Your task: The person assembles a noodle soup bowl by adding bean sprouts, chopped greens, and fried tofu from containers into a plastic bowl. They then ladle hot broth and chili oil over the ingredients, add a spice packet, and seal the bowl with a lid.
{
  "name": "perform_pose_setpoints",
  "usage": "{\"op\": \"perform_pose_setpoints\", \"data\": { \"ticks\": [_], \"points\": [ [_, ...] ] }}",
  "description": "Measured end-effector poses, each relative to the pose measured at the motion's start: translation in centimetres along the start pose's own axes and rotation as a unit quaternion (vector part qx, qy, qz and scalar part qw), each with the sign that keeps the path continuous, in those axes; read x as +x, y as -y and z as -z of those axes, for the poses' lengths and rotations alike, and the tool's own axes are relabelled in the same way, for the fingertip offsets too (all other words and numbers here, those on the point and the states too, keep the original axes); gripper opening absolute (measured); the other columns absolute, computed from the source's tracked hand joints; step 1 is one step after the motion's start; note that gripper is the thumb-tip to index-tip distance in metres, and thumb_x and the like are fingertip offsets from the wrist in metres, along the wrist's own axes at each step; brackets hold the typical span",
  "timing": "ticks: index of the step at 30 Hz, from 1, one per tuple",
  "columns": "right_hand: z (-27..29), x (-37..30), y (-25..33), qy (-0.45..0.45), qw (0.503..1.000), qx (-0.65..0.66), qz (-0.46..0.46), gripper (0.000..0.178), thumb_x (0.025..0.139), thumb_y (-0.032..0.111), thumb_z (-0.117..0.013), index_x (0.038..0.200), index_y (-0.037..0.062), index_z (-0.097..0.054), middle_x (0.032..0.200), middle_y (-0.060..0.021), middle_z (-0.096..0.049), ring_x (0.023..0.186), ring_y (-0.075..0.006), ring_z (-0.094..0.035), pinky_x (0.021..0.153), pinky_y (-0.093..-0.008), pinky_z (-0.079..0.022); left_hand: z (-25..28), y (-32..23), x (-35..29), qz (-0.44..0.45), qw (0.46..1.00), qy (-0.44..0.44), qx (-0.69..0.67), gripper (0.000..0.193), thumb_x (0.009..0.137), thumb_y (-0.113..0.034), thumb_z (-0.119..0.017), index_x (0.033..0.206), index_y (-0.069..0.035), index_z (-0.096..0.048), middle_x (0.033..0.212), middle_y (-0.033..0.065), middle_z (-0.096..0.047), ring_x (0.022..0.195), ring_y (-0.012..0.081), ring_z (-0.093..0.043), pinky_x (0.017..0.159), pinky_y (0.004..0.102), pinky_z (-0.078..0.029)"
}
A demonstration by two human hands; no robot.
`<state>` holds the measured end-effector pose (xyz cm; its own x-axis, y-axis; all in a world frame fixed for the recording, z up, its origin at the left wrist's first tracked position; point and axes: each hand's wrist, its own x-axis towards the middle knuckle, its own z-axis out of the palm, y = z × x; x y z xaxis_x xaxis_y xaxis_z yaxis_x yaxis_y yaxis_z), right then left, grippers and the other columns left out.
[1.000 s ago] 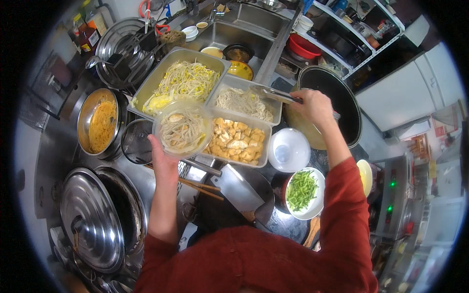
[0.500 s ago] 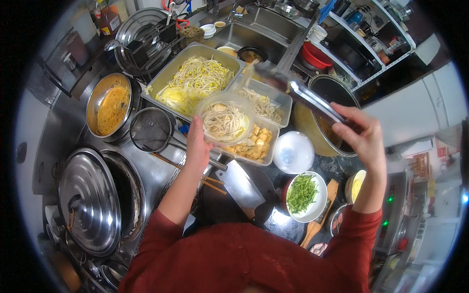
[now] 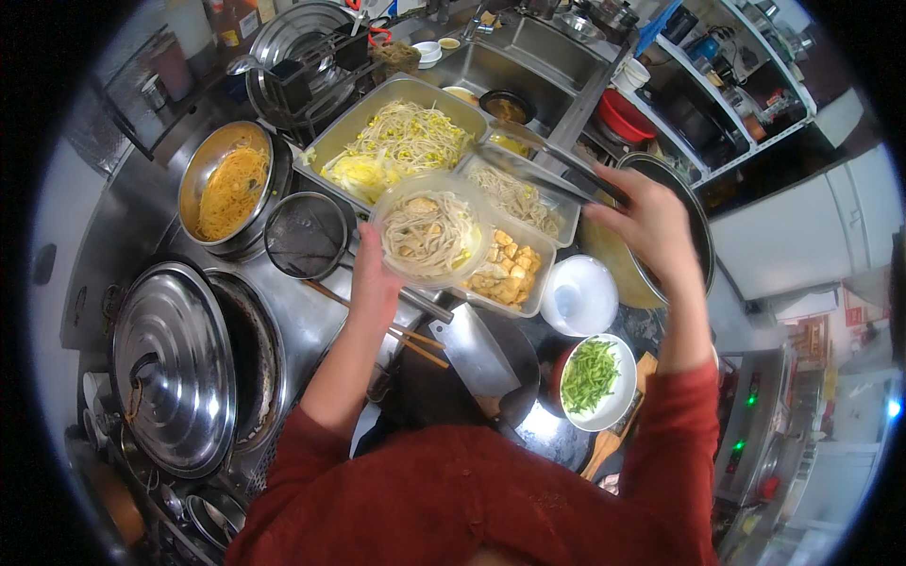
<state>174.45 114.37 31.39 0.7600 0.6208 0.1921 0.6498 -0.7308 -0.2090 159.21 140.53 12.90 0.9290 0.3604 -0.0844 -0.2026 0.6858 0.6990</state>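
Observation:
My left hand (image 3: 377, 278) holds a round clear plastic bowl (image 3: 479, 247) of pale shredded strips with a few yellowish pieces on top. My right hand (image 3: 646, 222) grips a pair of metal tongs (image 3: 601, 181), their tips blurred above a clear container of similar pale strips (image 3: 514, 200). Close to the bowl, another clear container holds yellow-brown chunks (image 3: 514, 274). Behind these, a large metal tray (image 3: 326, 141) carries bean sprouts (image 3: 420, 132) and shredded pale-yellow leaves (image 3: 359, 177).
A cleaver (image 3: 472, 354) and chopsticks (image 3: 415, 344) lie near me, beside a strainer (image 3: 307, 236). Cut greens fill a white bowl (image 3: 618, 391); stacked plastic bowls (image 3: 580, 294) sit behind it. A noodle pan (image 3: 226, 193) and lidded wok (image 3: 175, 377) stand left, a large pot (image 3: 703, 226) right.
My right hand has moved left and slightly up, bringing the tongs lower over the container of pale strips. My left hand still holds the bowl in much the same place.

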Motion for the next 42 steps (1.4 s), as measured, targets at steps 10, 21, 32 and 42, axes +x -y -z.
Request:
{"op": "perform_pose_setpoints", "data": {
  "ticks": [10, 21, 32, 42],
  "points": [
    [-15.9, 10.4, 7.9, 0.062, 0.988, -0.129, 0.052, 0.068, 0.08, 0.055, -0.071, 0.132, 0.0123, -0.06, 0.121, -0.0145, -0.065, 0.117, -0.029, -0.06, 0.093, -0.0447, -0.05, 2.9, -4.8, -5.5, -0.059, 0.997, -0.041, 0.028, 0.076, 0.101, -0.062, -0.027, 0.154, -0.008, -0.025, 0.155, 0.0114, -0.035, 0.143, 0.0268, -0.034, 0.118, 0.0442, -0.027],
    [-10.1, -8.0, 7.1, 0.177, 0.971, 0.161, 0.026, 0.023, 0.092, 0.026, -0.062, 0.097, 0.0046, -0.066, 0.089, -0.0098, -0.071, 0.074, -0.0199, -0.07, 0.066, -0.0344, -0.055, 0.6, -0.2, -9.8, 0.008, 0.998, -0.029, 0.055, 0.079, 0.098, -0.065, -0.037, 0.153, -0.009, -0.028, 0.153, 0.0119, -0.037, 0.14, 0.0269, -0.038, 0.115, 0.0466, -0.032],
    [-7.0, -28.7, 9.7, 0.093, 0.978, -0.183, -0.02, 0.02, 0.069, 0.029, -0.072, 0.077, 0.0103, -0.072, 0.083, -0.006, -0.066, 0.074, -0.0196, -0.062, 0.054, -0.0315, -0.043, -6.4, 8.8, -16.0, 0.263, 0.946, 0.179, 0.057, 0.077, 0.1, -0.065, -0.025, 0.154, -0.01, -0.024, 0.157, 0.0102, -0.032, 0.144, 0.0282, -0.032, 0.117, 0.0473, -0.028],
    [2.0, -46.6, 20.4, 0.057, 0.928, -0.15, -0.337, 0.035, 0.074, 0.022, -0.067, 0.103, 0.0034, -0.069, 0.08, -0.0077, -0.061, 0.074, -0.0224, -0.064, 0.057, -0.0361, -0.045, -9.8, 17.6, -25.1, 0.47, 0.788, 0.383, 0.102, 0.077, 0.1, -0.062, -0.034, 0.152, -0.006, -0.029, 0.153, 0.0118, -0.038, 0.139, 0.0276, -0.039, 0.115, 0.0454, -0.033]
  ]
}}
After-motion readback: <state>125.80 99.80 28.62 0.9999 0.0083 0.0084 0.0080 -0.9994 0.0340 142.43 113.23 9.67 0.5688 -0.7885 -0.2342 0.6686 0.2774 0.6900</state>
